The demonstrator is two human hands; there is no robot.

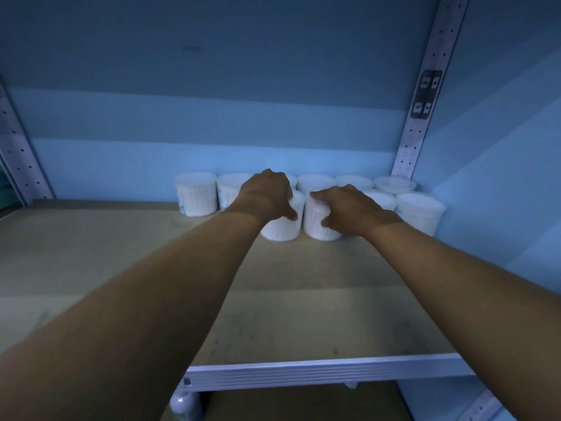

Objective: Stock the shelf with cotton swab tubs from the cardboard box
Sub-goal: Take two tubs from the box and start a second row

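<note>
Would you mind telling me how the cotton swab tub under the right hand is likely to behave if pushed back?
The tub looks rigid and light, so it probably slides; standing upright on its flat base, it seems unlikely to roll.

A: The tubs (321, 221) at the back, what colour?
B: White, with fine vertical white stripes where the swabs show through the sides; the far-left tub (195, 194) has a bit of green on its label
A: And the shelf board (121, 253)?
B: Dull beige-tan, with a pale silvery ribbed front edge (318, 375)
A: The back wall (212, 101)?
B: Blue, in horizontal bands from dark to light. The uprights (425, 101) are pale grey, dotted with rows of dark holes
</note>
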